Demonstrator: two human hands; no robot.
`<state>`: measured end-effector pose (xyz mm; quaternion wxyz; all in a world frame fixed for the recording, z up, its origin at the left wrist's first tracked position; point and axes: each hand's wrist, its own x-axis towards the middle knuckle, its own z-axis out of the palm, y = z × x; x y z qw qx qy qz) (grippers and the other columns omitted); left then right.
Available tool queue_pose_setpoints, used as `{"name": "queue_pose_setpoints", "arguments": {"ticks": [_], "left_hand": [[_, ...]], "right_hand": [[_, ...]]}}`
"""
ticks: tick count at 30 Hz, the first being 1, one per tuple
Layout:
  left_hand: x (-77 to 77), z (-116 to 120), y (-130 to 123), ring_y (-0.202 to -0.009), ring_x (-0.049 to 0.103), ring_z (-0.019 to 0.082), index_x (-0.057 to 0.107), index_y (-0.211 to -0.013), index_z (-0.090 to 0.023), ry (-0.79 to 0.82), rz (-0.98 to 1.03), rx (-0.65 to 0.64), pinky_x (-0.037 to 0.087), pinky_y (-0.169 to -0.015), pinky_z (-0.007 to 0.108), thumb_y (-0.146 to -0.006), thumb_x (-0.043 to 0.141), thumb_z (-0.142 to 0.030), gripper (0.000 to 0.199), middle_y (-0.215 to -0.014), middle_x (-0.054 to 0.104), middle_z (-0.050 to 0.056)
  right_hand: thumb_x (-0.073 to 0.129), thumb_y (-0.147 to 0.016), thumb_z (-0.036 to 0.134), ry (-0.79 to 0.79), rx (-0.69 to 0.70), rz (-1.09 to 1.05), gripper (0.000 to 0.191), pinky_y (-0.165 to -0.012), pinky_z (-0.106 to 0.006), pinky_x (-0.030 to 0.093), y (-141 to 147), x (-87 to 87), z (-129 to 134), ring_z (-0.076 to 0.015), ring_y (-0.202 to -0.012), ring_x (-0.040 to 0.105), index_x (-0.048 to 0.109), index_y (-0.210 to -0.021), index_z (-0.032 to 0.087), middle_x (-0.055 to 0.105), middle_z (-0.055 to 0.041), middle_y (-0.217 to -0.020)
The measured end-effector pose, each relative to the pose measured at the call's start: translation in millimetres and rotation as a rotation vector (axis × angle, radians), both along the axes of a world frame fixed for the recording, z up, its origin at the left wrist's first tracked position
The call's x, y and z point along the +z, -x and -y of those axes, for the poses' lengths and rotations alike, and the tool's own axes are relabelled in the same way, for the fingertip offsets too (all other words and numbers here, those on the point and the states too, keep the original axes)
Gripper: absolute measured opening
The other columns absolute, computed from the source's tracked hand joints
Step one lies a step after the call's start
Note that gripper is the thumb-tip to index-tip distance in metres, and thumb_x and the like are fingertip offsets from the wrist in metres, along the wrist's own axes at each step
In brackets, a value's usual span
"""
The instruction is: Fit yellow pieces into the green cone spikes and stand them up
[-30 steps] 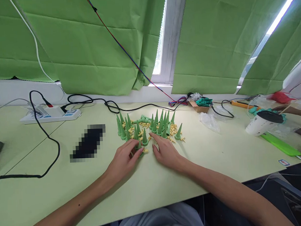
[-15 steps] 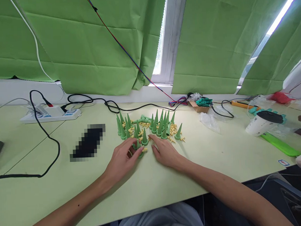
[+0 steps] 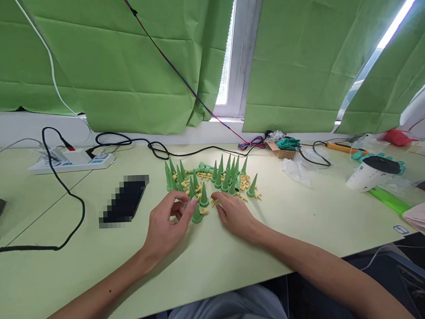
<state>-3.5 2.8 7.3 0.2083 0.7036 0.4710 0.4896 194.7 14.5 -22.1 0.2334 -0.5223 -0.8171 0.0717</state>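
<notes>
I'm holding the left hand (image 3: 166, 220) half-open, empty — a green cone (image 3: 197, 215) standing beside its thumb. The right hand (image 3: 236, 214) is resting bent, hold unclear.

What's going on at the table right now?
A person's bare left hand is curled beside an upright green cone with a round base, thumb by its tip; whether it touches is unclear. The right hand rests its fingertips near small yellow plastic-looking pieces. Beyond the hands, more green cones stand upright on the pale green table, with yellow pieces scattered among them.
</notes>
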Motion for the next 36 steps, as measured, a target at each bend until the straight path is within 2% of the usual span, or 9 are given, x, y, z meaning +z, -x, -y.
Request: {"name": "queue_pose_setpoints", "arguments": {"ticks": [6, 11, 17, 22, 26, 31, 36], "left_hand": [[-5.9, -0.1, 1.6, -0.053, 0.05, 0.009, 0.057, -0.08, -0.019, -0.081, -0.083, -0.034, 0.041, -0.045, 0.018, -0.092, 0.059, -0.035, 0.02, -0.065, 0.056, -0.004], [-10.1, -1.3, 3.0, -0.056, 0.051, 0.009, 0.059, -0.078, -0.019, -0.14, -0.151, -0.076, 0.044, -0.053, 0.02, -0.094, 0.057, -0.032, 0.021, -0.065, 0.058, -0.003], [-11.7, -0.2, 5.0, -0.053, 0.049, 0.008, 0.062, -0.082, -0.019, -0.205, -0.238, -0.131, 0.041, -0.053, 0.02, -0.095, 0.056, -0.028, 0.017, -0.063, 0.058, -0.004], [-11.7, 0.4, 5.2, -0.049, 0.046, 0.007, 0.063, -0.084, -0.019, -0.259, -0.31, -0.148, 0.04, -0.053, 0.019, -0.095, 0.055, -0.027, 0.016, -0.057, 0.054, -0.007], [-11.2, 0.1, 5.1, -0.05, 0.047, 0.007, 0.063, -0.085, -0.019, -0.274, -0.313, -0.156, 0.04, -0.054, 0.019, -0.096, 0.055, -0.027, 0.015, -0.059, 0.056, -0.007], [-10.9, 0.4, 5.1, -0.051, 0.049, 0.008, 0.063, -0.086, -0.019, -0.261, -0.317, -0.163, 0.041, -0.055, 0.02, -0.095, 0.055, -0.026, 0.014, -0.061, 0.058, -0.006], [-11.2, 0.4, 5.5, -0.051, 0.048, 0.008, 0.063, -0.088, -0.019, -0.246, -0.327, -0.177, 0.041, -0.055, 0.02, -0.096, 0.054, -0.028, 0.015, -0.061, 0.058, -0.006]], "right_hand": [[0.043, -0.095, 0.007, 0.002, -0.034, 0.01, 0.023, -0.066, -0.027, 0.038, 0.9, 1.3, 0.0, -0.0182, -0.08, 0.061, 0.059, -0.107, 0.018, 0.066, -0.0065, -0.098], [0.047, -0.095, 0.011, 0.008, -0.044, 0.013, 0.018, -0.065, -0.027, 0.038, 1.3, 1.4, 0.6, -0.0184, -0.08, 0.06, 0.058, -0.107, 0.018, 0.065, -0.0067, -0.1], [0.048, -0.096, 0.01, 0.059, -0.053, 0.032, 0.016, -0.065, -0.027, 0.039, 1.7, 3.4, 0.6, -0.0182, -0.079, 0.06, 0.058, -0.105, 0.018, 0.064, -0.0072, -0.1], [0.047, -0.097, 0.012, -0.001, -0.037, -0.094, 0.013, -0.065, -0.027, 0.04, 2.2, 2.7, 1.5, -0.0177, -0.08, 0.059, 0.056, -0.104, 0.018, 0.064, -0.0068, -0.101], [0.045, -0.1, 0.017, -0.096, 0.013, -0.265, 0.01, -0.069, -0.029, 0.045, 4.0, 2.8, 4.2, -0.0172, -0.08, 0.059, 0.054, -0.102, 0.018, 0.062, -0.0068, -0.1], [0.043, -0.1, 0.019, -0.195, 0.139, -0.44, 0.01, -0.069, -0.028, 0.049, 7.2, 0.9, 5.5, -0.0169, -0.082, 0.058, 0.053, -0.103, 0.019, 0.06, -0.0066, -0.096], [0.045, -0.101, 0.023, -0.239, 0.283, -0.508, 0.009, -0.071, -0.028, 0.053, 8.6, 1.4, 8.0, -0.0161, -0.083, 0.058, 0.053, -0.104, 0.021, 0.059, -0.0062, -0.095]]}}
